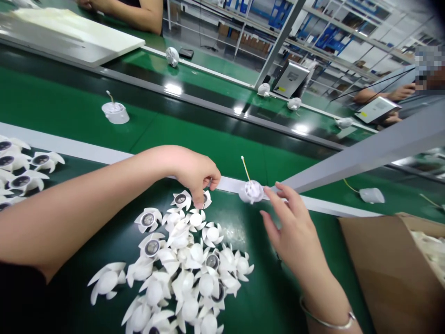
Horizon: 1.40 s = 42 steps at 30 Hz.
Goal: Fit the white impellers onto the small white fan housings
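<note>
My left hand (194, 171) is curled with its fingertips pinching a small white fan blade (206, 198) at the far edge of a heap of several white fan blades (184, 269) on the dark green mat. My right hand (295, 232) is open, fingers spread, its fingertips just touching or next to a small white round motor part (251, 191) with a thin wire sticking up from it, which sits on the white strip at the belt's edge.
A brown cardboard box (389, 269) stands at the right. More fan blades (21, 169) lie at the far left. White motor parts (115, 112) ride on the green conveyor (208, 144). A grey metal bar (365, 157) crosses overhead. Other people's arms show across the belt.
</note>
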Tool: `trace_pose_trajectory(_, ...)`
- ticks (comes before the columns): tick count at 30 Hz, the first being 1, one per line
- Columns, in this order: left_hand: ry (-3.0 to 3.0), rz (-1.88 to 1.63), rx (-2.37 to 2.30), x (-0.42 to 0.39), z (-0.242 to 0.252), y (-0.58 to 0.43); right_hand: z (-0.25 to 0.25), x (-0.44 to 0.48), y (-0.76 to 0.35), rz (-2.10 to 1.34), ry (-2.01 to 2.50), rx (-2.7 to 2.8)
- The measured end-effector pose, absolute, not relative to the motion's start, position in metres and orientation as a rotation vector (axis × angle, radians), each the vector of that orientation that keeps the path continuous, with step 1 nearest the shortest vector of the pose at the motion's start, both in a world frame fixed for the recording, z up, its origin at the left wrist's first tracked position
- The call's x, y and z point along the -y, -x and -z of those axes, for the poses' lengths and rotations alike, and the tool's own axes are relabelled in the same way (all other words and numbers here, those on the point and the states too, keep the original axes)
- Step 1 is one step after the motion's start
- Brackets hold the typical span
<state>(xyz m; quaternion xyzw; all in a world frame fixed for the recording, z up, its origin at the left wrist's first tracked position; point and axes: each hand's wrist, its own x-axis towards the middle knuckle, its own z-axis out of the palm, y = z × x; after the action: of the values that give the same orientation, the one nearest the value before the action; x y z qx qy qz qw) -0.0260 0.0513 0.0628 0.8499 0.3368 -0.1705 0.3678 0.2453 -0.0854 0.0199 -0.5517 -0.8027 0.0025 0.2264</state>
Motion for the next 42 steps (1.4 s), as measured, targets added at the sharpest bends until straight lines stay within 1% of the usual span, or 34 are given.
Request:
trace_pose_trajectory(2,-2.189,0.388,-0.845,-0.05,-0.058,0.023,-0.023,0.085,-0.255,-0.064,1.656,2.066)
trace_pose_trajectory(4,-2.202,0.287,-0.781,-0.045,-0.05,0.015,-0.029,0.088,-0.27,-0.234,1.789,2.03)
trace_pose_trajectory(8,-2.233,0.074,-0.684,-0.032,-0.033,-0.004,-0.04,0.095,-0.295,-0.497,2.013,2.16)
trace_pose_trajectory(11,-2.236,-0.007,-0.68,-0.027,-0.025,-0.012,-0.036,0.097,-0.303,-0.603,2.014,2.239)
trace_pose_trajectory(13,-2.226,-0.026,-0.674,-0.027,-0.022,-0.013,-0.03,0.097,-0.303,-0.545,1.955,2.269)
trace_pose_trajectory(18,-2.215,-0.059,-0.666,-0.03,-0.018,-0.012,-0.018,0.097,-0.298,-0.277,1.888,2.321)
trace_pose_trajectory(21,-2.198,-0.071,-0.652,-0.03,-0.02,-0.01,-0.014,0.1,-0.29,-0.115,1.919,2.374)
trace_pose_trajectory(26,-2.182,0.031,-0.536,-0.035,-0.025,-0.003,-0.012,0.104,-0.273,0.208,2.06,2.389)
trace_pose_trajectory(28,-2.208,0.038,-0.51,-0.037,-0.025,-0.001,-0.011,0.103,-0.27,0.223,2.119,2.385)
trace_pose_trajectory(33,-2.227,0.003,-0.509,-0.037,-0.022,-0.002,-0.014,0.096,-0.268,0.137,2.169,2.315)
trace_pose_trajectory(35,-2.259,-0.017,-0.487,-0.036,-0.022,-0.002,-0.018,0.094,-0.264,0.018,2.117,2.236)
trace_pose_trajectory(39,-2.339,-0.043,-0.439,-0.033,-0.023,-0.003,-0.026,0.094,-0.243,-0.588,1.885,2.039)
trace_pose_trajectory(40,-2.352,-0.045,-0.433,-0.032,-0.023,-0.004,-0.026,0.094,-0.237,-0.686,1.822,1.997)
trace_pose_trajectory(42,-2.366,-0.051,-0.427,-0.031,-0.023,-0.004,-0.025,0.095,-0.224,-0.755,1.723,1.956)
